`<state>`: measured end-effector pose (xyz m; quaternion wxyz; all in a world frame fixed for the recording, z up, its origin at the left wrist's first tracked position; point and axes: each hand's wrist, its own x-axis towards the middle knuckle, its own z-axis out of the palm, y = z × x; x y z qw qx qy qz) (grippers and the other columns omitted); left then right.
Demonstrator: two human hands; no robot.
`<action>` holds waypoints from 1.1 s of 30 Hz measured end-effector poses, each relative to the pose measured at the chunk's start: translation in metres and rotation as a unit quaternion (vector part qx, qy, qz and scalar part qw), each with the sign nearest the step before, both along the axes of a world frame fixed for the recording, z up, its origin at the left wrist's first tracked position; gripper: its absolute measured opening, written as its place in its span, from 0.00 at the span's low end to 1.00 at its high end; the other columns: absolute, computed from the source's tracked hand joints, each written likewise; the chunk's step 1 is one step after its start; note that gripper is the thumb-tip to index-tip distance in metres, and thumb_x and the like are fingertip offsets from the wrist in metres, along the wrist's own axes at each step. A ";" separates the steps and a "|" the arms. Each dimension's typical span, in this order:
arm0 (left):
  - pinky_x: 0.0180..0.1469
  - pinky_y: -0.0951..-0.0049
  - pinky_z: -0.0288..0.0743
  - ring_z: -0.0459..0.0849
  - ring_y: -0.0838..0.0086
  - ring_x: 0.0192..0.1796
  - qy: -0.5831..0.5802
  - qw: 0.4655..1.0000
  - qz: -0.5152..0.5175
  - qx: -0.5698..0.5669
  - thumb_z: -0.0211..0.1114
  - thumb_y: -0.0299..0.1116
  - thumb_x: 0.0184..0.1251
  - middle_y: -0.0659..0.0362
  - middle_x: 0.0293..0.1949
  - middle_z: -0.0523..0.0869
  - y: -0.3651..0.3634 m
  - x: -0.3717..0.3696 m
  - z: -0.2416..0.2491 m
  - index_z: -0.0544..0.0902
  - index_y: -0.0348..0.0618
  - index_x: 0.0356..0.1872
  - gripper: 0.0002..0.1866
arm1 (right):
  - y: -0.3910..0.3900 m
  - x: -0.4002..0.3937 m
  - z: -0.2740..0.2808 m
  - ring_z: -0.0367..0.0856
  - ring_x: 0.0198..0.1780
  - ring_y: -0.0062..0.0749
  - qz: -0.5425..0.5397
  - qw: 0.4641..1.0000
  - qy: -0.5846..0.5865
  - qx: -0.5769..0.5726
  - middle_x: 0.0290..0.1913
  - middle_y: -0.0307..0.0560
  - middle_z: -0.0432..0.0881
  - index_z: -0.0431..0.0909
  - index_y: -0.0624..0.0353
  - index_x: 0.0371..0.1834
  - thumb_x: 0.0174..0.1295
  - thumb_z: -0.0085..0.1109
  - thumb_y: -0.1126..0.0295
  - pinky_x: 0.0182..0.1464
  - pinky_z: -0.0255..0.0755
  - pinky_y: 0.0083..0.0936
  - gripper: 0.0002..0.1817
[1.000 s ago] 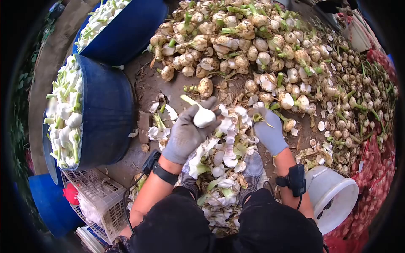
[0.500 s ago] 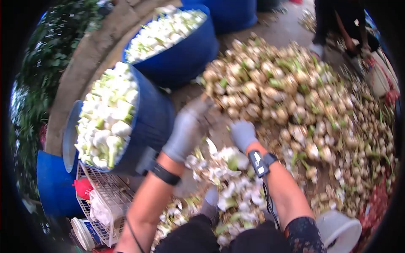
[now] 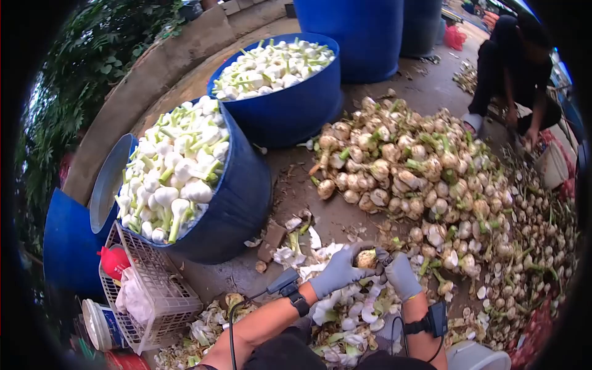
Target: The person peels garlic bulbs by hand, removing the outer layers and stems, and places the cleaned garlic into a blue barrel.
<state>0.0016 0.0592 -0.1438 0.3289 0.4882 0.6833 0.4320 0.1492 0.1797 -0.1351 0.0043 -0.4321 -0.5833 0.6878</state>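
Note:
My left hand (image 3: pixel 338 271), in a grey glove, grips a brownish unpeeled garlic bulb (image 3: pixel 365 259) above my lap. Close against the bulb's right side is my right hand (image 3: pixel 402 277), gloved too, with its fingers curled in; dark fingertips hide whatever it may hold. White garlic skins (image 3: pixel 345 314) lie in a heap below both hands. Ahead and to the right rises a big pile of unpeeled garlic bulbs (image 3: pixel 407 166) with soil and green stem stubs on them.
At left, a blue tub (image 3: pixel 243 203) brims with cleaned white garlic; a second blue tub (image 3: pixel 283 117) behind it does too. A plastic crate (image 3: pixel 163 296) stands near left. A white bucket (image 3: pixel 478 357) is at lower right. Another person (image 3: pixel 518 68) crouches at upper right.
My left hand has come back from the pile's near edge toward my lap, now with a garlic bulb. My right hand has moved right and toward me, and the hands have come together. The view has shifted.

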 end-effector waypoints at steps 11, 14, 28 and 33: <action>0.50 0.73 0.80 0.82 0.74 0.50 -0.336 0.941 -0.019 -0.016 0.75 0.30 0.58 0.58 0.57 0.78 0.017 0.025 0.026 0.67 0.41 0.69 0.38 | -0.016 0.050 0.020 0.79 0.22 0.26 -0.111 0.987 0.116 -0.020 0.24 0.45 0.83 0.82 0.66 0.39 0.67 0.52 0.69 0.26 0.72 0.26 0.12; 0.40 0.74 0.79 0.83 0.71 0.45 -0.598 0.800 0.022 -0.042 0.65 0.54 0.66 0.59 0.54 0.79 0.018 0.033 0.017 0.59 0.53 0.74 0.40 | -0.018 0.056 0.014 0.80 0.23 0.39 -0.039 0.938 0.004 0.344 0.24 0.52 0.82 0.81 0.64 0.40 0.63 0.52 0.72 0.28 0.73 0.33 0.10; 0.47 0.74 0.80 0.85 0.72 0.46 -0.122 0.990 0.041 -0.054 0.55 0.55 0.74 0.55 0.46 0.83 0.019 0.031 -0.011 0.72 0.39 0.63 0.30 | -0.021 0.080 0.025 0.82 0.34 0.21 -0.050 0.971 0.186 0.139 0.36 0.42 0.85 0.81 0.65 0.47 0.61 0.58 0.78 0.35 0.76 0.23 0.11; 0.49 0.73 0.78 0.83 0.73 0.48 -0.390 0.920 0.023 0.035 0.52 0.67 0.68 0.56 0.51 0.82 0.018 0.044 0.024 0.71 0.38 0.64 0.40 | -0.029 0.078 0.007 0.84 0.37 0.28 -0.087 0.983 0.161 0.036 0.37 0.48 0.86 0.82 0.63 0.47 0.60 0.52 0.78 0.40 0.76 0.25 0.13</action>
